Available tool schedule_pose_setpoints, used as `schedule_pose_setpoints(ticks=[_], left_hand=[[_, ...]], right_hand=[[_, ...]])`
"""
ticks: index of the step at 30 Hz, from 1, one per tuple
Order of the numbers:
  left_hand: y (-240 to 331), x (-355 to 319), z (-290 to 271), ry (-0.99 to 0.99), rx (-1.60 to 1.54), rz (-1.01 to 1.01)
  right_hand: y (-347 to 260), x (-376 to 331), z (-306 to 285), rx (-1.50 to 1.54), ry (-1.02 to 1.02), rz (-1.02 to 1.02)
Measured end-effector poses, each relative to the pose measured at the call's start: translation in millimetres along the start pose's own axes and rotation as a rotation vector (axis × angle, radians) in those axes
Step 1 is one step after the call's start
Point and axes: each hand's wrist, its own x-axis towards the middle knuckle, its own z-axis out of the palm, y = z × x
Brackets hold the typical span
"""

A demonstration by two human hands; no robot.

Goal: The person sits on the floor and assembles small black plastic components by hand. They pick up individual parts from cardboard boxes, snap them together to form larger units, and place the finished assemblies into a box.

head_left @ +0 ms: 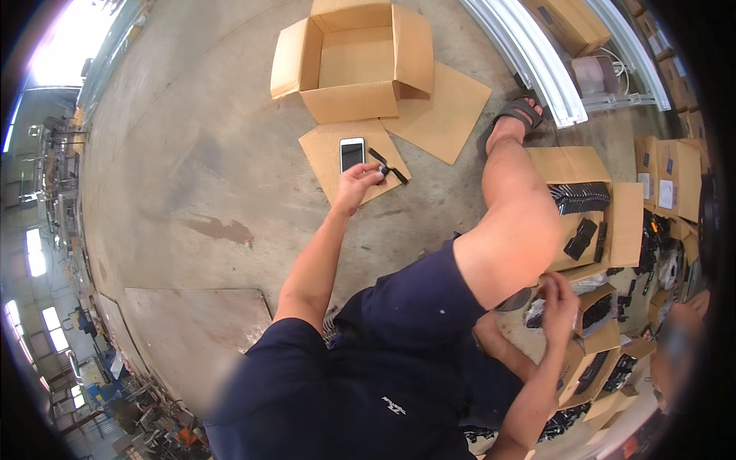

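My left hand reaches forward over a flat cardboard sheet, its fingertips closed on a small black part with thin arms. A phone with a white edge and a dark screen lies on the same sheet, just beyond that hand. On the right, beside my bent knee, my right hand is raised over small open boxes. Its fingers are curled together, and whatever they may hold is too small to make out. A box of black parts stands beyond it.
A big open carton stands ahead, with another cardboard sheet beside it. White metal rails run at the far right. Several boxes of black pieces crowd my right side. Another person's arm shows at the right edge.
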Motion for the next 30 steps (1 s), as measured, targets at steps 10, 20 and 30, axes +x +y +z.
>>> schedule_pose_setpoints(ticks=[10, 20, 30], left_hand=[[1, 52, -76, 0.321, -0.442, 0.223], [-13, 45, -81, 0.308, -0.455, 0.098], [-1, 65, -76, 0.317, -0.65, 0.042]], right_hand=[[-48, 143, 280, 0.16, -0.706, -0.192], [-111, 226, 422, 0.098, -0.775, -0.117], [-142, 233, 458, -0.037, -0.71, -0.165]])
